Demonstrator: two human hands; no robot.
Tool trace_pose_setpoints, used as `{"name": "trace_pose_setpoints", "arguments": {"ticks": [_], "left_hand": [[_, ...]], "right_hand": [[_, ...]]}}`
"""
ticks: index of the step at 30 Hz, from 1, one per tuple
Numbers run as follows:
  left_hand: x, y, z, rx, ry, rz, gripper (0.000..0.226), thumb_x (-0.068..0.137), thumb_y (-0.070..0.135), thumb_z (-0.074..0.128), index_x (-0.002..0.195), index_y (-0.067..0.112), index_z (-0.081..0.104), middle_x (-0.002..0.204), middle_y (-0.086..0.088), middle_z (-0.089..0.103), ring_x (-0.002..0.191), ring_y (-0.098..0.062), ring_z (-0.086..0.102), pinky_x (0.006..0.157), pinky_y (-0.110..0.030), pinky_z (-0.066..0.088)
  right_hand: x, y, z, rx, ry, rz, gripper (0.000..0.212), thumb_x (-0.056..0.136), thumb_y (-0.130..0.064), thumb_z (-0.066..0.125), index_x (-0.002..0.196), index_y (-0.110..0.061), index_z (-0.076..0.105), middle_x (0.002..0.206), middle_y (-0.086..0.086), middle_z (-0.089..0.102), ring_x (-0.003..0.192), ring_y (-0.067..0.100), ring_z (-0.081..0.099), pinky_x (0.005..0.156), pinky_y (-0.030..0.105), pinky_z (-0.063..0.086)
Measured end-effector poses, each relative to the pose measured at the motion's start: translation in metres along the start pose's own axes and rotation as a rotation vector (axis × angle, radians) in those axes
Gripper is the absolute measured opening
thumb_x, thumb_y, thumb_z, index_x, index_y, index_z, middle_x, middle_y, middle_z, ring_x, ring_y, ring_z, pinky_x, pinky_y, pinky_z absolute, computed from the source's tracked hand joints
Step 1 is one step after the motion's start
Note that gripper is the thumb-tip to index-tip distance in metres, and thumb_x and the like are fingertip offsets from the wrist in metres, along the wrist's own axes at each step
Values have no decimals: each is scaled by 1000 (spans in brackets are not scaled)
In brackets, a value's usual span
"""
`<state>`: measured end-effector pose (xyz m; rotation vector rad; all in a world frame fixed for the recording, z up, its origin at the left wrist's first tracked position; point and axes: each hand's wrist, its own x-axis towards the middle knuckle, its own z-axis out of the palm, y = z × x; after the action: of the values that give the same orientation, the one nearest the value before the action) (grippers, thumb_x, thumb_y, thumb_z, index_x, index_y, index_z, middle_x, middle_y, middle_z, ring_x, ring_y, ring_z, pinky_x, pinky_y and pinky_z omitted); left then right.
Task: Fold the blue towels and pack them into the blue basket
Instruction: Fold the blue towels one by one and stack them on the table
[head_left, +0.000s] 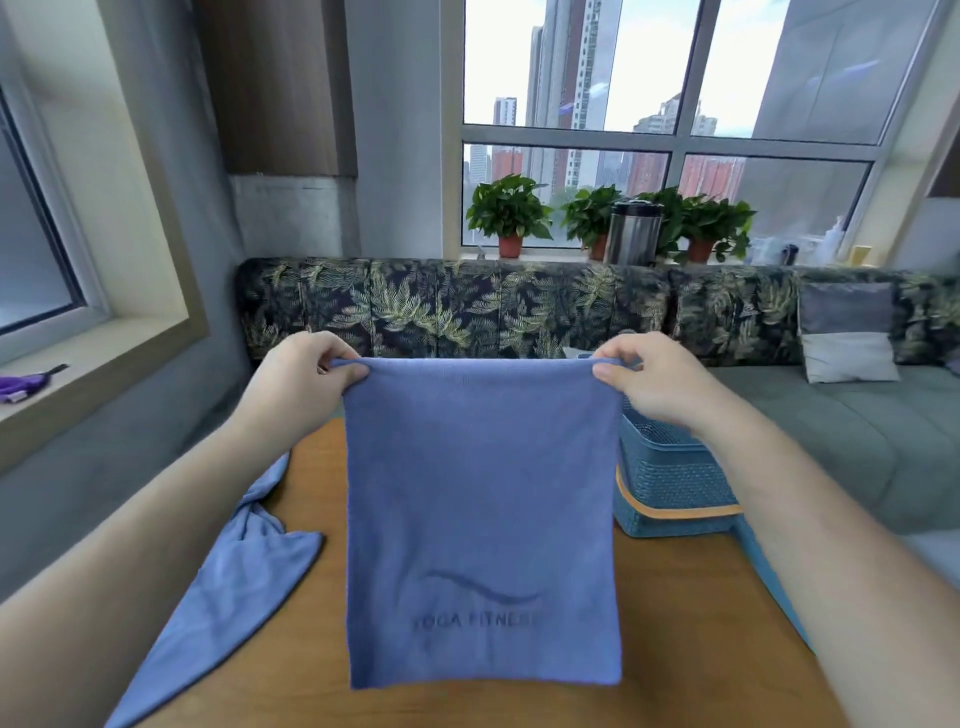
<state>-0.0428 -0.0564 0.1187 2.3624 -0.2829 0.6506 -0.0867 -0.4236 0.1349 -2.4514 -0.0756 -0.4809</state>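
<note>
Both hands hold one towel (483, 519) up over the table (675, 623), just left of the basket (670, 478). The left hand (306, 374) pinches the top left corner between thumb and curled fingers, and the right hand (649, 379) pinches the top right corner the same way. The top edge runs taut and nearly level between them. The two side edges hang straight, and the right one crosses in front of the basket's left wall. The bottom edge hangs level low over the wood; whether it touches cannot be told. "YOGA FITNESS" is printed just above that edge.

The basket stands at the table's far right, partly behind the right forearm, with its orange handle folded down along its side. Its inside is mostly hidden. Bare wood lies in front of the basket, between the towel's right edge and the forearm.

A second towel (228, 587) lies rumpled well left of the basket, beyond the held one, and spills over the table's left edge. A narrow strip of wood separates the two. A sofa (467, 306) runs behind the basket, with a cushion (847, 332) to the basket's right.
</note>
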Motion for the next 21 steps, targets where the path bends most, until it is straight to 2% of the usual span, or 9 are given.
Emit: {"name": "trace_pose_setpoints", "arguments": {"ticks": [2, 3, 5, 7, 9, 13, 15, 18, 21], "left_hand": [[11, -3, 2, -60, -8, -10, 8, 90, 21, 72, 83, 19, 68, 86, -8, 64, 65, -22, 68, 60, -30, 47], [14, -1, 2, -110, -12, -24, 10, 92, 20, 69, 84, 18, 65, 90, -12, 64, 61, -24, 70, 58, -32, 49], [17, 2, 1, -235, -17, -73, 10, 98, 15, 62, 88, 17, 58, 90, -12, 67, 61, -27, 73, 58, -44, 57], [12, 5, 1, -344, -29, -116, 13, 101, 12, 56, 90, 19, 53, 84, -8, 68, 67, -29, 74, 66, -53, 58], [1, 3, 2, -420, -48, -136, 18, 102, 8, 54, 89, 21, 52, 85, -8, 67, 74, -30, 75, 72, -50, 60], [-49, -22, 20, -474, -102, -187, 16, 97, 8, 64, 89, 21, 59, 86, -12, 69, 88, -36, 72, 81, -46, 58], [-87, -45, 40, -443, -154, -256, 12, 93, 16, 71, 88, 26, 65, 85, -6, 73, 82, -27, 70, 76, -40, 53], [-153, -74, 78, -397, -236, -414, 10, 87, 20, 70, 85, 29, 70, 70, 8, 69, 58, -3, 55, 58, -27, 42], [-208, -91, 114, -253, -298, -462, 13, 85, 16, 59, 82, 25, 69, 61, 10, 63, 55, -10, 56, 54, -23, 42]], "right_hand": [[8, 3, 6, -24, 44, -10, 14, 99, -20, 62, 91, -31, 66, 117, 11, 51, 102, 18, 50, 85, 27, 37], [12, 3, 7, -7, 76, -11, 14, 99, -21, 61, 92, -31, 66, 116, 11, 52, 98, 17, 52, 86, 28, 39], [15, -3, 8, 122, 126, 17, 11, 101, -19, 58, 97, -25, 65, 106, 10, 59, 74, 16, 62, 71, 31, 51], [10, -9, 10, 271, 137, 48, 11, 103, -17, 54, 102, -19, 64, 106, 8, 63, 59, 16, 69, 53, 25, 51], [0, -7, 16, 367, 111, 71, 12, 104, -14, 53, 103, -17, 65, 109, 3, 65, 71, 15, 75, 57, 25, 57], [-42, 22, 48, 451, 57, 142, 12, 98, -14, 64, 100, -22, 72, 100, 0, 74, 91, 14, 74, 87, 37, 61], [-78, 43, 75, 474, 29, 237, 12, 94, -16, 67, 96, -25, 75, 93, -1, 77, 93, 19, 73, 89, 36, 55], [-135, 78, 125, 492, -6, 425, 19, 90, -12, 64, 91, -25, 78, 90, 1, 77, 95, 32, 70, 85, 35, 51], [-182, 101, 170, 481, -51, 507, 22, 94, -9, 58, 91, -23, 76, 95, 0, 75, 98, 25, 70, 90, 32, 54]]}}
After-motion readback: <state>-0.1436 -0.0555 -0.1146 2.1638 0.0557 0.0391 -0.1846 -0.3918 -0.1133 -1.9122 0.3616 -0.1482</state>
